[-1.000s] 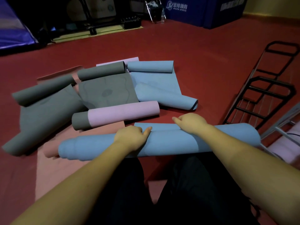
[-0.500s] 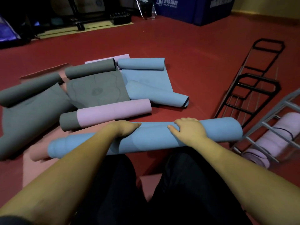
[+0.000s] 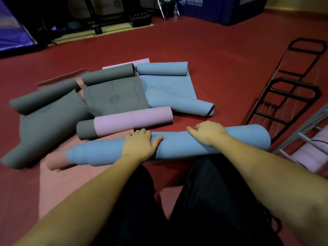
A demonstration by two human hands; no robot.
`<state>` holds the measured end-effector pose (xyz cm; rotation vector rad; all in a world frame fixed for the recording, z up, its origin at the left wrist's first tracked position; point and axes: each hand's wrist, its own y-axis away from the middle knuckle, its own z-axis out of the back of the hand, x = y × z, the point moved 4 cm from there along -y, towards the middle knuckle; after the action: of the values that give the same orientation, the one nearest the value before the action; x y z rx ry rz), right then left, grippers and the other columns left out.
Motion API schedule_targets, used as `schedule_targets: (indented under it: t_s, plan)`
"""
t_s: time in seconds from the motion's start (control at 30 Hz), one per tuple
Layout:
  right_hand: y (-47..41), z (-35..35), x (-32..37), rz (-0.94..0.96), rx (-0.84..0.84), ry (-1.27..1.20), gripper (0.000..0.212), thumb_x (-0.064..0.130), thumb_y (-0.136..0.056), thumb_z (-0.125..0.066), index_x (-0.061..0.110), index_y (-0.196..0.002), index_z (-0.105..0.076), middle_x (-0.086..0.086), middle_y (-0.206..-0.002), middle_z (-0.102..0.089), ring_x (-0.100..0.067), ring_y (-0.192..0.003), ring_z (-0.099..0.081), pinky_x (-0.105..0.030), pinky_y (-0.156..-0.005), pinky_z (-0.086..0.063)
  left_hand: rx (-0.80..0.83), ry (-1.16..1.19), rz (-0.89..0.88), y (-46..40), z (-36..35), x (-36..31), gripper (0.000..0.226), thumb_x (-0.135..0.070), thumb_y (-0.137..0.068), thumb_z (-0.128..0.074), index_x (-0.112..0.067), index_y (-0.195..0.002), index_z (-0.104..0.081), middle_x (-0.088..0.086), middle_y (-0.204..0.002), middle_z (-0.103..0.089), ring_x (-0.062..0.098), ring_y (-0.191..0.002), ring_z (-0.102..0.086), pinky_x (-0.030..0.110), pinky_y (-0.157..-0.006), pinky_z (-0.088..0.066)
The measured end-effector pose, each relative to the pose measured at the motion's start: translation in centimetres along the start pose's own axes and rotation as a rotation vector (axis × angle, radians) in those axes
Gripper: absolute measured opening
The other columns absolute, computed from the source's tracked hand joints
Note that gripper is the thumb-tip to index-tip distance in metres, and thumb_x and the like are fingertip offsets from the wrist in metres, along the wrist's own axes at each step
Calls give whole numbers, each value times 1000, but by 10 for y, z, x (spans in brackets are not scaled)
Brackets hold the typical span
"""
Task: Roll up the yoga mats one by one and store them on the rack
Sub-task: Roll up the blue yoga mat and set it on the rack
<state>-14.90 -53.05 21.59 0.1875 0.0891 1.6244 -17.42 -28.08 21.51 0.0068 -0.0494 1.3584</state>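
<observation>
The rolled blue mat (image 3: 177,148) is grasped by both hands (left (image 3: 140,144), right (image 3: 209,132)); if loosened, it could unroll.

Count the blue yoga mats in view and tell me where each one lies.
2. One blue rolled mat lies nearest, under both the left hand and the right hand. One half-unrolled blue mat lies farther back on the floor, curled at both ends. Others may be hidden.

Red floor (image 3: 221,50), blue padded block (image 3: 221,9), dim light
</observation>
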Motion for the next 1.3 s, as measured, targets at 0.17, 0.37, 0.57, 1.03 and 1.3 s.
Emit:
schedule_targets:
  t_s: [0.17,0.37,0.57,1.03,1.3]
  plan:
    - [3,10,-2,-11,117,-22,74,68,-93,-21,16,-114,-69,-12,-125,-64,-31,-114,-58,-40,-87,-42,0,57,-9,4,18,1,57,-61,-99,-26,-15,-96,-60,8,-111,-64,31,-104,-58,40,-81,-38]
    - [14,34,7,13,334,-118,64,57,-99,-30,10,-129,-61,-16,-142,-52,-30,-125,-51,-37,-97,-35,155,100,20,12,43,5,72,-69,-97,-18,-19,-96,-69,10,-111,-69,31,-103,-62,37,-78,-43]
    - [23,28,20,34,559,-137,42,56,-96,-39,25,-110,-64,-7,-136,-57,-23,-106,-53,-35,-93,-37,418,200,60,26,41,9,80,-71,-96,-13,-17,-120,-67,11,-133,-61,30,-118,-56,40,-101,-42]
    - [45,21,4,110,-74,-79,54,63,-96,-32,19,-77,-56,2,-83,-53,-25,-89,-58,-35,-70,-41,641,544,181,-19,13,18,71,-70,-90,-47,-22,-144,-51,-3,-150,-47,19,-134,-46,39,-115,-31]
    - [55,7,14,41,-169,70,61,65,-96,-29,17,-104,-65,-5,-106,-65,-28,-103,-58,-37,-89,-40,638,601,198,-33,6,17,68,-65,-90,-55,-20,-141,-52,-2,-145,-49,20,-131,-48,37,-113,-33]
